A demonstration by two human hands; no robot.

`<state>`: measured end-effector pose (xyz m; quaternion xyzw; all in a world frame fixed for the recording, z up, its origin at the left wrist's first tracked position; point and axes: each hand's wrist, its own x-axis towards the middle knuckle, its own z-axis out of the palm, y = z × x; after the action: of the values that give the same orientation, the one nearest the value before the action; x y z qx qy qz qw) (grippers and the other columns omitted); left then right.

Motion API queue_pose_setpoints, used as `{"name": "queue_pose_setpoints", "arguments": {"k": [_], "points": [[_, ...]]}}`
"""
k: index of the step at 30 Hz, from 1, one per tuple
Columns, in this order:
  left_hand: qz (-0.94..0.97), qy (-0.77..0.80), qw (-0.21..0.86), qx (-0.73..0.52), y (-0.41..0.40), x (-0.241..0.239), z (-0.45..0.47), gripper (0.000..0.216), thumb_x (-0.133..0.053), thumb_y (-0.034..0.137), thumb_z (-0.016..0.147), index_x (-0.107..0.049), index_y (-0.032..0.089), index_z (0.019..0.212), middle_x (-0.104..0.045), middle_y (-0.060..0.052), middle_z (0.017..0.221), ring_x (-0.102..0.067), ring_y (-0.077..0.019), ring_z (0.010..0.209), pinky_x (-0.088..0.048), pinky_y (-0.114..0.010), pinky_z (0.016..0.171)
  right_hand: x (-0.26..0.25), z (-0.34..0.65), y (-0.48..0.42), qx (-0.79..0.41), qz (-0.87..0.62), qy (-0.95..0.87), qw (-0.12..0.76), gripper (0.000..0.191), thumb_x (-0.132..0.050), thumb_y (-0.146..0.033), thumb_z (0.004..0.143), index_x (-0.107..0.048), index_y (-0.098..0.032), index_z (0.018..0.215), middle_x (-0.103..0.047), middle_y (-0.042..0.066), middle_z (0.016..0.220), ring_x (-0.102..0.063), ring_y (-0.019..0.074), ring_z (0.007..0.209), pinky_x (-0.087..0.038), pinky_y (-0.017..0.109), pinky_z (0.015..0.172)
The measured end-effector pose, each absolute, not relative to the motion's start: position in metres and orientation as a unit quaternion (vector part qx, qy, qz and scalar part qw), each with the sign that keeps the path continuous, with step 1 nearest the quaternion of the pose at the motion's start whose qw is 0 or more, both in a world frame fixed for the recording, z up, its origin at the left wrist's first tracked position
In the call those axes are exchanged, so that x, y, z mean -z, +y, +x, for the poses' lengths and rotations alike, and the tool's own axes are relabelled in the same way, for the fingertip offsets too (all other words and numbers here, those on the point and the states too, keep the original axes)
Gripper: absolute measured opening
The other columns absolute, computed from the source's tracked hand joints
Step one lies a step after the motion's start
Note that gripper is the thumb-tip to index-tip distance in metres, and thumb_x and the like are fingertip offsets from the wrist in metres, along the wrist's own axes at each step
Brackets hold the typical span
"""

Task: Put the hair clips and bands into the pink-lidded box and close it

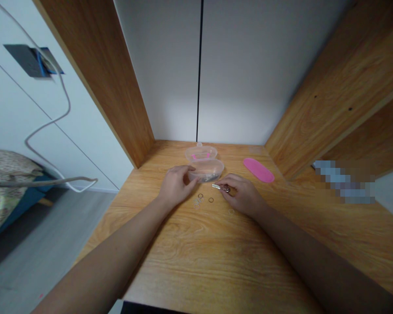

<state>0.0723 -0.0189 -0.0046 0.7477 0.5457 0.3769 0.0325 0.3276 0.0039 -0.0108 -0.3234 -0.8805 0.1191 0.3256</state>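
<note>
A clear oval plastic box (218,168) stands on the wooden table, its clear lid (201,150) folded open at the back. My left hand (177,185) is closed around the box's left side, thumb in front and fingers behind. Small shiny pieces (211,176) lie inside the box. Just right of its front, my right hand (240,194) pinches a small shiny metal clip (220,187); its exact kind is unclear. Between my hands lie a dark thin ring (211,200), another dark ring (200,196) and several pale rings (197,203). One more pale ring (231,211) lies below my right hand.
A pink oval piece (258,170) lies flat to the right. Wooden panels (101,83) flank the table (196,253), and a pale wall (232,78) closes the back. A white cable (65,96) hangs at the left, above a patterned cloth (9,174).
</note>
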Motion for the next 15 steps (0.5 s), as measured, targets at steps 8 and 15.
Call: {"name": "queue_pose_setpoints", "arguments": {"k": [8,15], "points": [[0.748,0.544,0.033,-0.379,-0.0196,0.0047,0.0719,0.026,-0.07,0.039,0.087,-0.068,0.021,0.106,-0.076,-0.006,0.107,-0.07,-0.025,0.099,-0.054,-0.043,0.092,0.0079,0.3274,0.0019,-0.129,-0.326,-0.879,0.323,0.027,-0.058,-0.009,0.085,-0.071,-0.023,0.104,-0.072,0.005,0.097,-0.068,0.0205,0.089,-0.055,0.035,0.081],[0.747,0.545,0.033,-0.379,-0.0193,0.0039,0.0732,0.026,-0.07,0.038,0.087,-0.068,0.021,0.105,-0.076,-0.007,0.107,-0.07,-0.025,0.099,-0.054,-0.043,0.092,0.0051,0.3273,0.0013,-0.118,-0.333,-0.88,0.318,0.028,-0.061,-0.01,0.083,-0.07,-0.024,0.105,-0.073,0.005,0.1,-0.069,0.0212,0.093,-0.054,0.035,0.083]]}}
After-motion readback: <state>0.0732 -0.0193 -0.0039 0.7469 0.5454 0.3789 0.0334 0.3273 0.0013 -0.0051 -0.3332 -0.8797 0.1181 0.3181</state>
